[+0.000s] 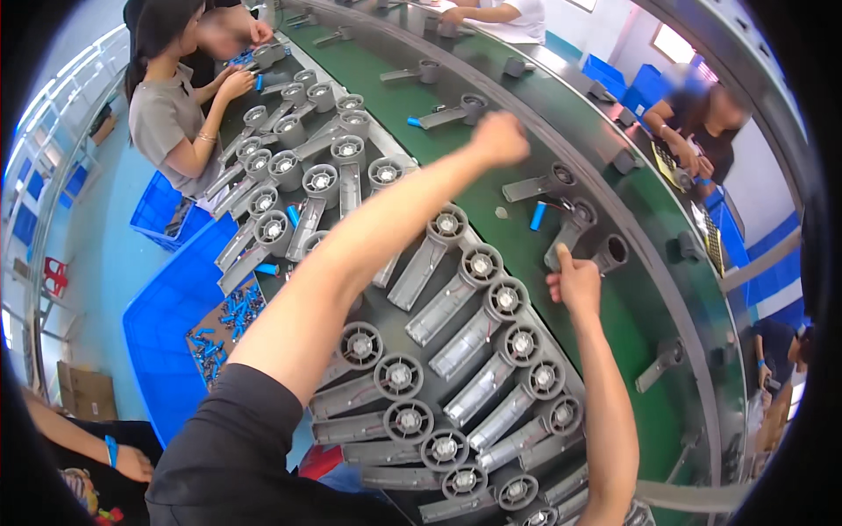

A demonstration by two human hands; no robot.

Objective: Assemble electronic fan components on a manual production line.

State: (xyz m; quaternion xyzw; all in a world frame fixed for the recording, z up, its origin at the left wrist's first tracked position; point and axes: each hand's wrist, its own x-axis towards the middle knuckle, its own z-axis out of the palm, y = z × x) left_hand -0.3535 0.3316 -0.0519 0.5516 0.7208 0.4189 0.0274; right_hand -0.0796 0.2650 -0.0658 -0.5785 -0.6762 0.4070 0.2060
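Locate the grey housing (574, 226) on the green belt (631, 342), ahead of your right hand (575, 282). Its long axis runs obliquely: the round end points up and slightly right, away from you, while the handle runs down and left to your right thumb. Your right hand is therefore the nearer one, with its thumb tip at the handle's free end; its fingers are curled, but you cannot verify from this view whether they close beneath the handle. Your left hand (502, 140) hangs farther up the belt, up and left of this housing and clearly apart from it. It appears blurred with its fingertips hidden, so its grip state, and whether it contains anything, cannot be determined. Note the blue cell (538, 216) on the belt just left of the housing, its long axis closer to upright. A second housing (561, 177) lies just above; a third housing (612, 252) lies just right, beyond your right hand. Rows of similar housings (482, 263) occupy the worktop (386, 326) between your forearms. Markings: no brand, label or writing is legible on the housing beside your right thumb or on the cell.
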